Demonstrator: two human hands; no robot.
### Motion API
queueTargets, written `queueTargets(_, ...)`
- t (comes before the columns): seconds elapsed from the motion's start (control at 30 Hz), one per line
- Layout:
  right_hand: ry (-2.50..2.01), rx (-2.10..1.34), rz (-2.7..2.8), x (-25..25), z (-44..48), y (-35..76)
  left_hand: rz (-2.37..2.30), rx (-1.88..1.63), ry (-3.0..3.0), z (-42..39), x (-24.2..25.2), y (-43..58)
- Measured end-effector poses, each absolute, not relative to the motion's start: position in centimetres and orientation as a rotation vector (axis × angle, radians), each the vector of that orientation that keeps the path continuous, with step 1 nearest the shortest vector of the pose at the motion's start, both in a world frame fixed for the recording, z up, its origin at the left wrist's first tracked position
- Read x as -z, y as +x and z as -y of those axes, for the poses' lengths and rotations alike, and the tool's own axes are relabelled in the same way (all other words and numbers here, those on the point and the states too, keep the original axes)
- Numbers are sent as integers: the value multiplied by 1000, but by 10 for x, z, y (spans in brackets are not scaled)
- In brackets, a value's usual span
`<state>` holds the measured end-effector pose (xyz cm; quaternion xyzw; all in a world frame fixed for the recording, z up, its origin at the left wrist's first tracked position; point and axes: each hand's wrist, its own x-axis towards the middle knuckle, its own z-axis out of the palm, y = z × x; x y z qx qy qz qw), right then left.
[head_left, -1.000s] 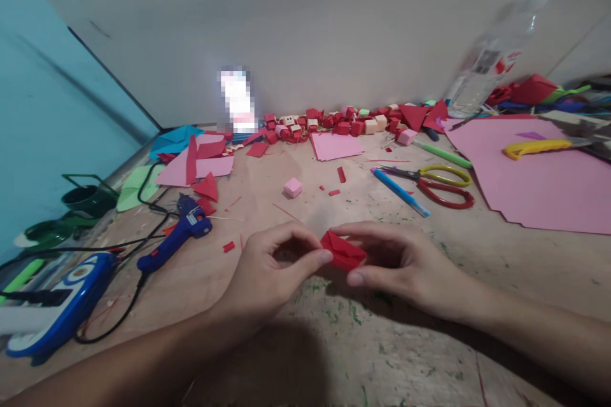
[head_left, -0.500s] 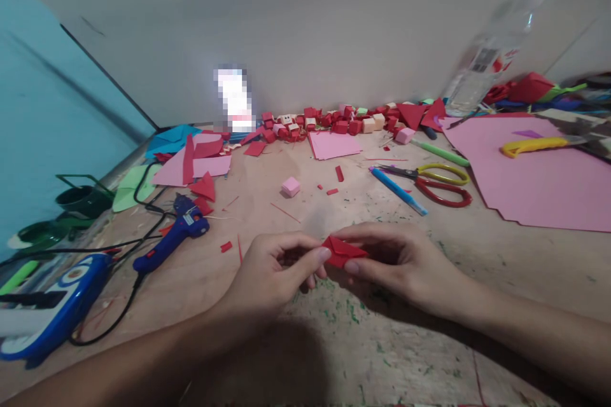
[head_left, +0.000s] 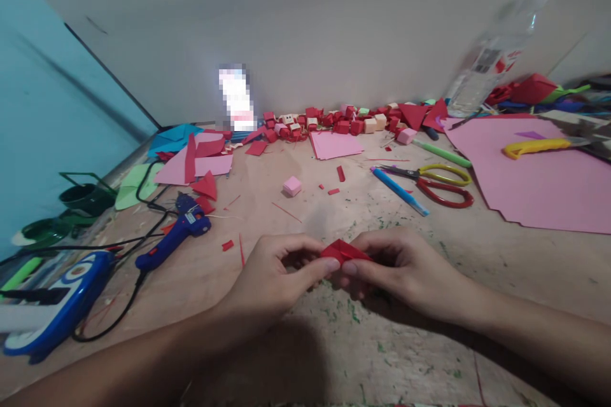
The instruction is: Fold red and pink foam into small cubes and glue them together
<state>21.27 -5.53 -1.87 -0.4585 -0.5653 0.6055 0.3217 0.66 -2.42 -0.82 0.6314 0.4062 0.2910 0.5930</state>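
Between my two hands is a small folded piece of red paper (head_left: 342, 249), pinched at both sides low in the middle of the view. My left hand (head_left: 286, 273) grips its left side, thumb on the near face. From the right, my right hand (head_left: 398, 267) closes on the other side, its thumb close to the left thumb. The fingers behind the paper are partly hidden. Beyond the hands a pink paper cube (head_left: 292, 187) sits on the wooden table (head_left: 267, 216), with small red paper scraps (head_left: 333, 191) beside it.
Left lie a blue glue gun (head_left: 176, 235) with its cord and a blue-white case (head_left: 62, 305). Right are scissors (head_left: 443, 184), a blue pen (head_left: 400, 191), pink sheets (head_left: 539, 184) and a yellow cutter (head_left: 539, 146). Small paper cubes (head_left: 344, 124) line the wall near a bottle (head_left: 491, 63).
The red paper has turned in my fingers, so a pointed peak now shows at its top middle. My thumbs have come closer together.
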Motion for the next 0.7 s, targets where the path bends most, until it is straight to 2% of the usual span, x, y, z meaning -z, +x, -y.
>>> queueTargets(0.43, -1244, -1554, 1516, 22, 55, 212, -932, -676, 1399, 26, 7, 8)
queueTargets(0.7, -1145, -1669, 1269, 15, 52, 212, -926, -698, 1232, 20, 10, 5)
